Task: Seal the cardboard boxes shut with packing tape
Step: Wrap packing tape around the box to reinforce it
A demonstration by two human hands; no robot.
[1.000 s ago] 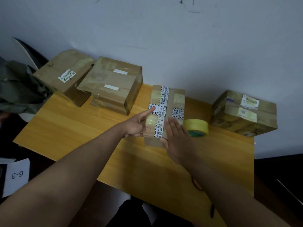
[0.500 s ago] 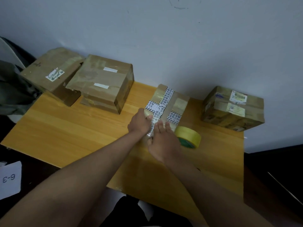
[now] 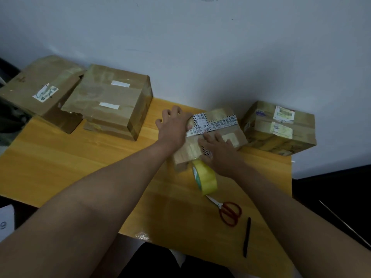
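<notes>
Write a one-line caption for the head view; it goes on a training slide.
Both hands, left hand and right hand, press on a taped box beside a yellow tape roll.

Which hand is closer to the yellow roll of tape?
The right hand. It lies flat on the small box, directly above the tape roll, almost touching it. The left hand holds the box's far left end, farther from the roll.

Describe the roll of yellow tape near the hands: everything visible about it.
The yellow tape roll stands on edge on the wooden table, its green-printed core facing left. It leans against the near end of the small taped box, just below the right hand, whose wrist passes close beside it; contact is unclear. Red-handled scissors lie just behind it.
</notes>
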